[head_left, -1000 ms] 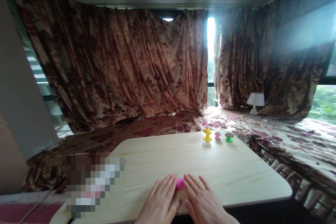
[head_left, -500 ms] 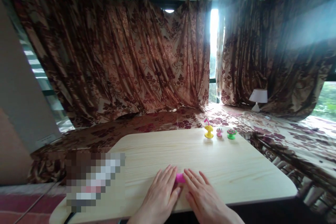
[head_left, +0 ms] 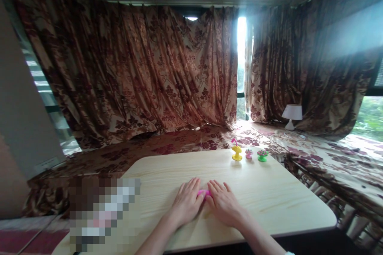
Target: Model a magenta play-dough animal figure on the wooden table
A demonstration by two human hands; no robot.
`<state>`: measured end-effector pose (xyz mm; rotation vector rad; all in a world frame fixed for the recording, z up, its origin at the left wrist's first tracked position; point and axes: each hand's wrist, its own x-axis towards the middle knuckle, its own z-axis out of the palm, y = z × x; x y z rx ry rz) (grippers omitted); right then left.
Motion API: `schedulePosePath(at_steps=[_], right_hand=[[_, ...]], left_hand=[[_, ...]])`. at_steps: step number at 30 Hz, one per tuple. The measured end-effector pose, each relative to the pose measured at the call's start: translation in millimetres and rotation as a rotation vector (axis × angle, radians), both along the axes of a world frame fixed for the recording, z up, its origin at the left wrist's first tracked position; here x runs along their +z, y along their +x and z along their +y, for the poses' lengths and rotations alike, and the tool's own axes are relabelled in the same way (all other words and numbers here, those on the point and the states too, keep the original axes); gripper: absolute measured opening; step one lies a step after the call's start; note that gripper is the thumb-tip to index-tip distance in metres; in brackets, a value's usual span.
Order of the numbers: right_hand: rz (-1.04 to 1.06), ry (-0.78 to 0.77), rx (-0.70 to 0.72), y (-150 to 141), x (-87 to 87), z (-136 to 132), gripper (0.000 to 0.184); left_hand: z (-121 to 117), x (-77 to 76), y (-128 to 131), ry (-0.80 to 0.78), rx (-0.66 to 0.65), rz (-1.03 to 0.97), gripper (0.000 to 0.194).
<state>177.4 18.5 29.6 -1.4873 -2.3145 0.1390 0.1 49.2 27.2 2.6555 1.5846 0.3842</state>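
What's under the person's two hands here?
A pink piece shows between the left hand and right hand, above the tabletop. How far it extends beneath either hand is covered.

The hands (head_left: 186,202) (head_left: 225,204) are bare, one pale cuff (head_left: 289,253) showing.

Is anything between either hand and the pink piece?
Nothing visible: the left hand and right hand lie at opposite ends of the pink piece. The yellow figure stands off near the table's far edge.
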Motion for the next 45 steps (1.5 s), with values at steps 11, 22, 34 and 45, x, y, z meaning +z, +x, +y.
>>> schedulePosePath(at_steps=[11,22,34,45], right_hand=[[0.007,-0.034,0.222,14.9,-16.0,-64.4,0.055],[0.013,-0.029,0.003,-3.8,-3.6,-13.3,0.053],[0.029,-0.008,0.180,9.6,-9.3,-46.5,0.051],[0.000,0.007,0.131,6.1,-9.7,-41.6,0.049]], left_hand=[[-75.8,-24.8,-26.8,0.109,-0.120,0.079,0.057],[-21.0,-6.7,-7.8,0.077,-0.022,0.004,0.053],[-54.0,-11.7,-21.6,0.109,-0.135,0.036,0.050],[-49.6,-11.1,-22.2,0.078,-0.103,-0.030,0.047]])
